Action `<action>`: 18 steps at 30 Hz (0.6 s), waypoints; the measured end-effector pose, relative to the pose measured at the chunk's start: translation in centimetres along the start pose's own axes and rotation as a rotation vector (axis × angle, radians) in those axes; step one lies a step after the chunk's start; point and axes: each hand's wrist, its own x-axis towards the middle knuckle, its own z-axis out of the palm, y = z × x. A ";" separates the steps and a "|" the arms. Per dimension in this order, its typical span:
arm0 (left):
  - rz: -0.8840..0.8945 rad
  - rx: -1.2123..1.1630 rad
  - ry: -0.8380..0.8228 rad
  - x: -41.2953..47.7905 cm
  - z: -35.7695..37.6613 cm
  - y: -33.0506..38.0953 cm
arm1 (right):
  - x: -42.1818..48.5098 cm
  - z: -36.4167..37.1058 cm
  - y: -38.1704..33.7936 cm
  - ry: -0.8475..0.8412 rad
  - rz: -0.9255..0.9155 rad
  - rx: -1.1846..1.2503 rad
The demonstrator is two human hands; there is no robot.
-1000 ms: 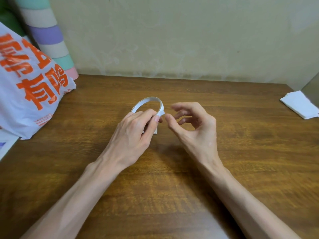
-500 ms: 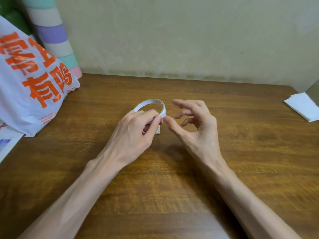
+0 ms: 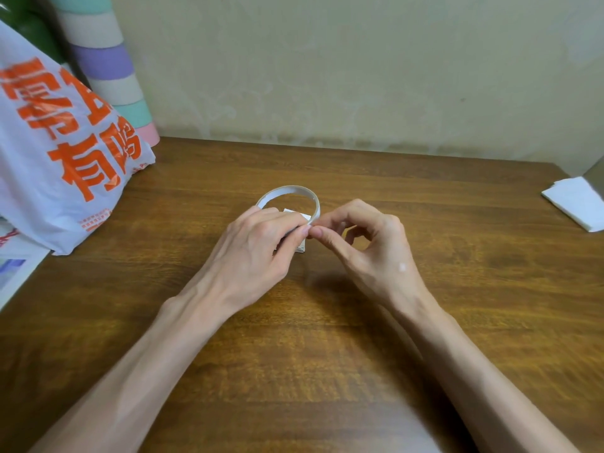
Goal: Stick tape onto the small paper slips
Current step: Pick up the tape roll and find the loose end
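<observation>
- Tape roll — white ring, mid-table, gripped by left hand, fingers curled over its near side.
- Right hand: thumb and forefinger pinch the roll's right rim, touching the left fingertips.
- Paper slips — small white stack on the table, partly under the left fingers.
- Plastic bag far left, folded tissue far right.

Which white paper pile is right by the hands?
The small stack in the middle, below the tape ring; the other pile lies apart at the far right.
</observation>
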 end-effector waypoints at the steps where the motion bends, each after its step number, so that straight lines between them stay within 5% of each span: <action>1: 0.012 0.014 0.000 0.0 -0.2 0.1 | 0.1 -0.1 0.0 -0.027 -0.006 0.010; 8: 0.053 -0.008 -0.013 0.3 -1.1 0.8 | 0.3 -0.1 -0.4 -0.063 -0.166 -0.018; 14: -0.024 -0.388 -0.080 0.8 -2.8 1.5 | 0.3 1.5 -1.8 0.138 -0.357 -0.233; 18: -0.026 -0.543 -0.120 1.0 -3.9 0.6 | -0.1 1.4 -3.0 0.207 -0.430 -0.169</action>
